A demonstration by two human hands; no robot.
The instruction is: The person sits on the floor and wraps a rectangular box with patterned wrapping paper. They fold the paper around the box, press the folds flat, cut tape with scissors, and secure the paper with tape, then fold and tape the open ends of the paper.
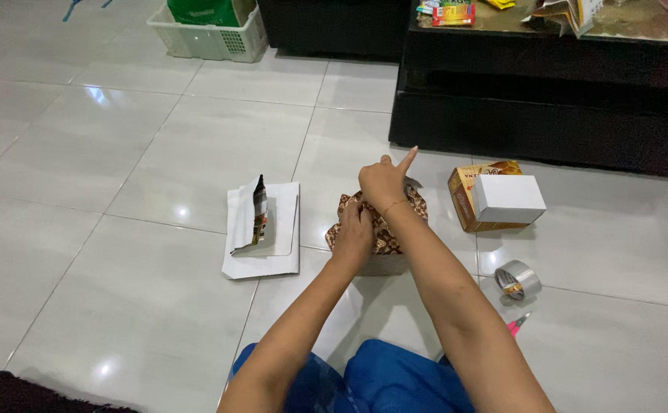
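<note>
A small box wrapped in brown patterned paper (pixel 384 237) sits on the white tiled floor in front of me. My left hand (pixel 353 231) presses down on its top near side, fingers curled on the paper. My right hand (pixel 386 180) is on the box's far side, index finger pointing up and away, the other fingers pinching the paper fold. A thin bracelet circles that wrist. Both hands cover most of the box's top.
White paper sheets with a patterned offcut (pixel 264 229) lie to the left. To the right are an orange carton under a white box (pixel 507 199), a tape roll (pixel 518 279) and a pink-handled tool (pixel 517 324). A black cabinet (pixel 548 99) and white basket (pixel 212 34) stand behind.
</note>
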